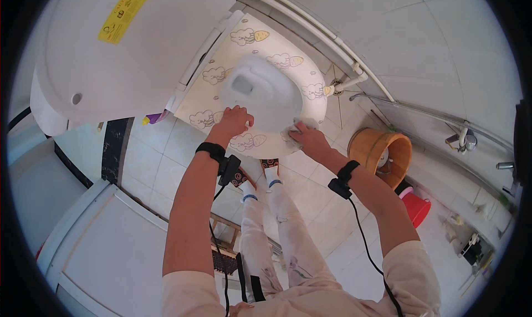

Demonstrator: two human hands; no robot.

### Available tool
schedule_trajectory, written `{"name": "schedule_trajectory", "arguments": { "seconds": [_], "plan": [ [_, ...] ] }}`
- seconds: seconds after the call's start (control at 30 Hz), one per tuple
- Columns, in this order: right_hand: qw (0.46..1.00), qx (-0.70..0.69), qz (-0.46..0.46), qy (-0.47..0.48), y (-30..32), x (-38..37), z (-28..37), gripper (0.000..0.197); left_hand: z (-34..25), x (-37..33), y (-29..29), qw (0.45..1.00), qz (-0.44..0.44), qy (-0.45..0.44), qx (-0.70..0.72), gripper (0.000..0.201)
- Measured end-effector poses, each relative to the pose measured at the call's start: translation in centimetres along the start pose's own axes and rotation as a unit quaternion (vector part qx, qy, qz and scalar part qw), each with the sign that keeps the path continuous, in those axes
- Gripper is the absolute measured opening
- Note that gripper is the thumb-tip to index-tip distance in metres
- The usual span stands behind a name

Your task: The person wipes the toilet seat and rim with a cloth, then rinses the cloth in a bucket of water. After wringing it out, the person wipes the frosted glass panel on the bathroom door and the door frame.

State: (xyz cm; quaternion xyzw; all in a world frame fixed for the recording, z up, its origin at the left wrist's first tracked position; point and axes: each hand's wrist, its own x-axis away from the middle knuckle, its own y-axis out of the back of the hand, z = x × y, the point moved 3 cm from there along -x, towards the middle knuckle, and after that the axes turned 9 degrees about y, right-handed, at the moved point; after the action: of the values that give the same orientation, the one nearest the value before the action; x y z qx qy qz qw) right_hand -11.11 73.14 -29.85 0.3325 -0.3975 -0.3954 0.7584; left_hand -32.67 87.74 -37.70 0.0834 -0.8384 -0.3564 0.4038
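Cream-coloured and printed with rabbits and carrots, the toilet seat [313, 76] lay flat over the white bowl [280, 98]. A pale cloth [292, 130] rested on its front right part, beneath the right hand [313, 141]; the right grip was closed over the cloth, fingers bent. The left hand [235, 122] was at the seat's left inner edge, fingers curled. Whether the left grip enclosed anything could not be determined.

Progress: the cloth covered only the front right portion. No visible boundary separated wiped from unwiped area, so the completed extent could not be established; the rear and left portions carried no cloth.

Clearances: the inner edge dropped directly into the bowl. At the rear, a large white housing [149, 45] limited travel. The outer right edge faced tiled floor [341, 178], with white pipes [327, 37] along the wall and a wooden bucket [363, 145] beyond. At the front edge, the slippers [270, 163] stood close, leaving little foot room there.
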Motion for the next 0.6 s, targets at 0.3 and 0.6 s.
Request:
{"name": "schedule_trajectory", "arguments": {
  "seconds": [0.3,0.6],
  "plan": [
    [1.000,0.013,0.001,0.000,-0.3,0.1,-0.1,0.031,0.3,-0.8,0.2,0.999,0.048,0.012,0.009,0.023],
    [1.000,0.000,-0.001,-0.009,-0.3,0.2,-0.1,0.033,-0.3,-1.3,0.3,0.996,0.084,0.015,-0.033,0.022]
  ]
}}
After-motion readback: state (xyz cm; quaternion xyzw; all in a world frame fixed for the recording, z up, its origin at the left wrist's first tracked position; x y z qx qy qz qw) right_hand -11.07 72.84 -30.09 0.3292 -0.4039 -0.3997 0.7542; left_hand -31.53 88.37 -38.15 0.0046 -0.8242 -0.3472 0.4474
